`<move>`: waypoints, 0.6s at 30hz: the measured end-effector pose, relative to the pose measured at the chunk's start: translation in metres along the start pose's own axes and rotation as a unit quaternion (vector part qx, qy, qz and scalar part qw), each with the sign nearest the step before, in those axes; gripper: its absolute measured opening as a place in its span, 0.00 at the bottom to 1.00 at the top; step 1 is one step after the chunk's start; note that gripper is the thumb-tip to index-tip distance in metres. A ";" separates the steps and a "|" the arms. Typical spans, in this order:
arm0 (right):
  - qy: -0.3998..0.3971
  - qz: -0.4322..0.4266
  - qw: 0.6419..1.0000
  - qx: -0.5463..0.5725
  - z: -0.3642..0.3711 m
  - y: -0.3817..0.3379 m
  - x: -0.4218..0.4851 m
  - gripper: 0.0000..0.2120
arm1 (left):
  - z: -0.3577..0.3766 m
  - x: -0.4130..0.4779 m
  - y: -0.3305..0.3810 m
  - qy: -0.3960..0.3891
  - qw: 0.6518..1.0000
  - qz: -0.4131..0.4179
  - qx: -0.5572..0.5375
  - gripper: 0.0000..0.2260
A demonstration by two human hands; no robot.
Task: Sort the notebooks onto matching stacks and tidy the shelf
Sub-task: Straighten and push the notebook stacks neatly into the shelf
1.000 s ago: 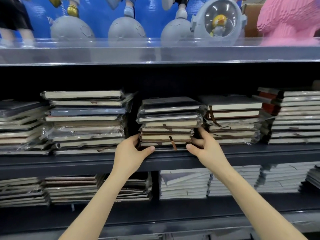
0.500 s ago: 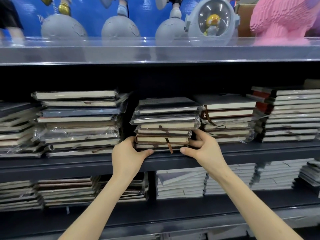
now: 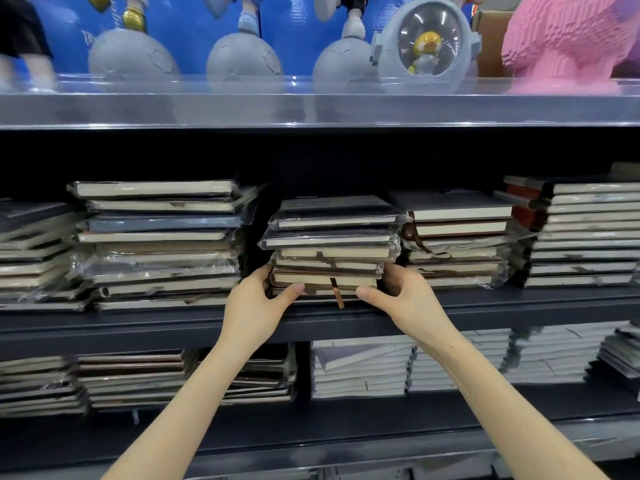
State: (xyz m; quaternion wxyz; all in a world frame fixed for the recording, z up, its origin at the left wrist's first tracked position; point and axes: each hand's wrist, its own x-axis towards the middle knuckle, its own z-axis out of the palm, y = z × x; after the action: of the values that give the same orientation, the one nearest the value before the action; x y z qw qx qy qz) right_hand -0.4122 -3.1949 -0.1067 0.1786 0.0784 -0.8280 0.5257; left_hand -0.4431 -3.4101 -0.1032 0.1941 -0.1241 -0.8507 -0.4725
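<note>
A middle stack of notebooks (image 3: 332, 244), some in clear wrap and some brown with ribbon markers, sits on the dark middle shelf (image 3: 138, 327). My left hand (image 3: 256, 303) grips the lower left side of this stack, thumb pressed on the front edge of the bottom books. My right hand (image 3: 405, 296) holds the lower right side the same way, thumb on the front and fingers tucked behind the corner. A brown ribbon (image 3: 337, 296) hangs between my thumbs.
A taller wrapped stack (image 3: 156, 244) stands to the left and two more stacks (image 3: 457, 240) (image 3: 585, 233) to the right. A lower shelf holds further notebook piles (image 3: 360, 368). Toy figures behind a clear rail (image 3: 311, 105) fill the top shelf.
Both hands have stayed at the base of the middle stack, closing in slightly on its sides. The view has shifted a little; the stack looks a bit squarer.
</note>
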 end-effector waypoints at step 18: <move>0.018 -0.003 0.999 0.034 -0.008 0.007 0.016 0.10 | 0.006 0.004 -0.001 0.029 0.998 0.029 0.047 0.20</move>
State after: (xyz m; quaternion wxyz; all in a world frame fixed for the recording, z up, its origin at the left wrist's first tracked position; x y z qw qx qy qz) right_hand -0.4273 -3.1840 -0.1041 0.1923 0.0779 -0.8062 0.5541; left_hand -0.4484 -3.4051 -0.1054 0.2382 -0.1257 -0.8617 -0.4300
